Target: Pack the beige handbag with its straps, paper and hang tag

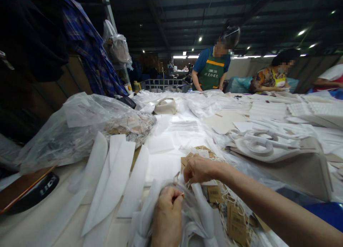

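My left hand (167, 213) is at the bottom centre, fingers pinched on a thin string and on white plastic wrapping (193, 218) bunched under it. Just above it, my right hand (198, 168) is closed in a pinch on the same string, over a heap of brown paper hang tags (235, 222) with white strings. More tags (199, 152) lie behind the right hand. What the wrapping covers is hidden.
White foam strips (115, 179) lie to the left. A clear bag of tags (80, 129) sits behind them. A beige handbag (297, 161) lies at the right, a smaller one (166, 105) farther back. Three people work at the table's far side.
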Available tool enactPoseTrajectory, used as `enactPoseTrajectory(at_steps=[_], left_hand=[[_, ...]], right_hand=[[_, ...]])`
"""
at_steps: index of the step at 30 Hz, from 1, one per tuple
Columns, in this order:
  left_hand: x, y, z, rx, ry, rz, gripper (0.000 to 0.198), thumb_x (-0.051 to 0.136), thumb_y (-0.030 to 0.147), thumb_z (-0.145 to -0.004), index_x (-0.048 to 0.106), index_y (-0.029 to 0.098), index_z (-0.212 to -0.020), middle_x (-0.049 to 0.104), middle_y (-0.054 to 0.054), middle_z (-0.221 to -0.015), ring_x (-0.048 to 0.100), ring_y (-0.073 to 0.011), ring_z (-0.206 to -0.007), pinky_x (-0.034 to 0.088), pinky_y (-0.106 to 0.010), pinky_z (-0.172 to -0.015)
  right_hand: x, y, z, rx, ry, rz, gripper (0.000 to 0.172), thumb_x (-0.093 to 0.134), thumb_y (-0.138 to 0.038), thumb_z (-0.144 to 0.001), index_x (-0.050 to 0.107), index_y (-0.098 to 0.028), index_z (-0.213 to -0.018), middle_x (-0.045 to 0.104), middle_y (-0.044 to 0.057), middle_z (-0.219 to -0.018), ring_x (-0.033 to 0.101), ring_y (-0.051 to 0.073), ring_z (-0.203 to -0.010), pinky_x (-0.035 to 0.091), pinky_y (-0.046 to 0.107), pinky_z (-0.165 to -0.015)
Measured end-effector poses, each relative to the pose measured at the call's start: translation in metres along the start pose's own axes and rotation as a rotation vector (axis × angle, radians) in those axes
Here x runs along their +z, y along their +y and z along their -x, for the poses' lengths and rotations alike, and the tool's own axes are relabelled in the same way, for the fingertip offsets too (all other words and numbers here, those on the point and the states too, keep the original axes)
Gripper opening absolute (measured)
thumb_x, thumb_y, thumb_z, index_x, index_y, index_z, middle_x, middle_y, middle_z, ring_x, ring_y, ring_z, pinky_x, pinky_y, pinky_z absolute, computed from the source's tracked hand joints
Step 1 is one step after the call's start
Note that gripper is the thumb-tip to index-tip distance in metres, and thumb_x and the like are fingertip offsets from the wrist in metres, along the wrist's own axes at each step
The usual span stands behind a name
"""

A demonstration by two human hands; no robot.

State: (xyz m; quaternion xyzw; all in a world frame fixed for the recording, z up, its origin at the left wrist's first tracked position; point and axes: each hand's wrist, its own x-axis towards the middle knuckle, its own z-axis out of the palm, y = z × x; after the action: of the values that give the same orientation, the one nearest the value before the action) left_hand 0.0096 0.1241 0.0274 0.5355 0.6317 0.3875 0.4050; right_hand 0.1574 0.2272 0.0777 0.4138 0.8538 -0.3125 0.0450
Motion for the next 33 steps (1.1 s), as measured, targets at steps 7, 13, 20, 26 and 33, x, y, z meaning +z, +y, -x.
enactPoseTrajectory(at_steps=[7,13,20,26,33], left_hand=[[-0.003,-0.012,-0.001,-0.058,0.03,0.49,0.024,0.059,0.039,-0.068,0.062,0.015,-0.071,0.062,-0.001,-0.065,0.055,-0.0158,-0.066,0.04,-0.025,-0.064],[0.009,-0.015,0.001,0.023,0.125,0.494,0.022,0.055,0.038,-0.076,0.06,0.017,-0.076,0.057,0.001,-0.061,0.052,-0.0142,-0.061,0.04,-0.024,-0.061],[0.009,-0.026,-0.002,0.069,0.073,0.457,0.023,0.05,0.035,-0.081,0.061,0.016,-0.087,0.049,0.003,-0.06,0.044,-0.0122,-0.056,0.036,-0.023,-0.053],[0.011,-0.029,-0.004,0.032,0.086,0.515,0.024,0.052,0.037,-0.078,0.061,0.016,-0.083,0.047,0.004,-0.056,0.04,-0.0098,-0.049,0.032,-0.02,-0.046],[0.014,-0.03,-0.004,0.073,0.169,0.467,0.025,0.053,0.042,-0.077,0.058,0.018,-0.076,0.054,0.001,-0.06,0.053,-0.0152,-0.058,0.041,-0.023,-0.05]], right_hand=[[-0.009,-0.001,0.003,0.059,0.013,0.304,0.006,0.063,-0.017,-0.061,0.069,-0.017,-0.061,0.064,0.002,-0.062,0.054,0.015,-0.064,0.036,0.024,-0.061],[-0.021,-0.034,0.005,0.09,-0.016,0.428,0.025,0.054,-0.014,-0.064,0.071,-0.016,-0.083,0.07,0.006,-0.076,0.058,0.017,-0.063,0.03,0.024,-0.049],[-0.02,-0.085,-0.006,0.071,-0.141,0.536,0.027,0.057,-0.02,-0.071,0.071,-0.011,-0.091,0.071,0.015,-0.085,0.065,0.026,-0.075,0.039,0.028,-0.057],[-0.022,-0.074,0.002,0.209,-0.204,0.327,0.032,0.071,-0.026,-0.069,0.068,-0.016,-0.099,0.069,0.005,-0.087,0.062,0.017,-0.076,0.038,0.019,-0.052],[0.008,-0.085,0.036,0.407,0.091,-0.065,0.045,0.057,-0.003,-0.066,0.059,-0.012,-0.11,0.065,0.004,-0.077,0.057,0.014,-0.067,0.038,0.02,-0.056]])
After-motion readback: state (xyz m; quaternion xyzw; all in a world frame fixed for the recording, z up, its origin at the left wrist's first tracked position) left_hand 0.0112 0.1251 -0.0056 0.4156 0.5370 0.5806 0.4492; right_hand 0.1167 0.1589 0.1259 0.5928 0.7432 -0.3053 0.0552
